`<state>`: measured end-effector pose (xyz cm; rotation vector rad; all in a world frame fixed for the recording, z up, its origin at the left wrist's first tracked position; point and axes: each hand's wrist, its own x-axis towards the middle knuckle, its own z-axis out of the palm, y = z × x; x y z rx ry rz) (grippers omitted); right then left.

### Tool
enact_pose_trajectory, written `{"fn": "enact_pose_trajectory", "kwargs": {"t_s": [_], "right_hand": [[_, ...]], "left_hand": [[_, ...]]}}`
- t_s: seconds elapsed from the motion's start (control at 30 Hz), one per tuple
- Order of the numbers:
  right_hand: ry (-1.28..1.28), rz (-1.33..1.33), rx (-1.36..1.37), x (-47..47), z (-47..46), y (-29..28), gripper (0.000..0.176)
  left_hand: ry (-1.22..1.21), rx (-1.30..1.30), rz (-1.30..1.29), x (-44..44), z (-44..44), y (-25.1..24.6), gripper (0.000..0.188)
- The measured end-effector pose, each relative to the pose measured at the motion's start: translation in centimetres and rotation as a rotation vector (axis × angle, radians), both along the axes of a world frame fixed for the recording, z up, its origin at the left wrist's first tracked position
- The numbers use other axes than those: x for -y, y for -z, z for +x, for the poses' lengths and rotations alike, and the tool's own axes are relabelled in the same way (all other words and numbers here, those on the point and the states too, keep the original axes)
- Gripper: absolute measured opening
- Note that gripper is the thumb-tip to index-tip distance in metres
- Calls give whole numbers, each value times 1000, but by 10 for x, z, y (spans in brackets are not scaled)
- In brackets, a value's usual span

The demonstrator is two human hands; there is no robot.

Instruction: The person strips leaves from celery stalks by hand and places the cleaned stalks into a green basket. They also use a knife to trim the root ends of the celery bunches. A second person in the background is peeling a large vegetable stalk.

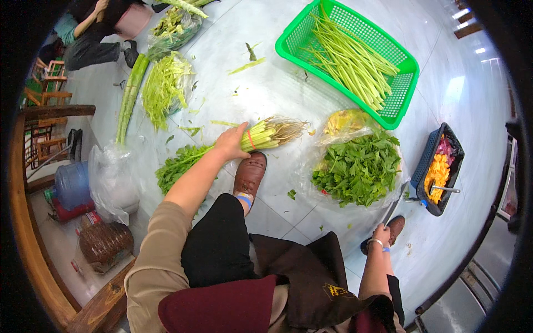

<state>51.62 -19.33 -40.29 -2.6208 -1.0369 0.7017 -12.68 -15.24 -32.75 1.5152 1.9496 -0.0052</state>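
My left hand (230, 142) grips a banded bunch of celery (262, 139) just behind its orange band, over the toe of my left brown shoe (250, 175). The bunch lies with its roots pointing right and its leaves (180, 166) spreading left, partly hidden by my forearm. Low at the right, beside my other shoe, my right hand (381, 234) holds a knife (395, 205) by the handle, its long blade pointing up and away. Between the hands, a clear plastic bag (306, 195) carries a heap of cut celery leaves (358, 168).
A green basket (287, 48) holds trimmed stalks (354, 62). A blue crate (421, 164) contains orange peelings. Leafy scraps (166, 89) and long green stems (131, 98) lie at left, near a wooden frame (21, 208) and water jug (71, 185). Another person (93, 48) sits upper left.
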Motion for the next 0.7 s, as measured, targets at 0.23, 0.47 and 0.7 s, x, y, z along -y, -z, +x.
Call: {"fn": "enact_pose_trajectory", "kwargs": {"t_s": [0.23,0.47,0.7], "right_hand": [[0,418,-399,-39,-91,-83,20],[-698,360,-786,-64,-267,-163,16],[-981,28,-557,-69,-324,-129,19]], "left_hand": [[89,-33,-135,0,-2,-12,87],[-45,105,-100,18,-13,-3,86],[-178,109,-55,28,-31,-47,88]]}}
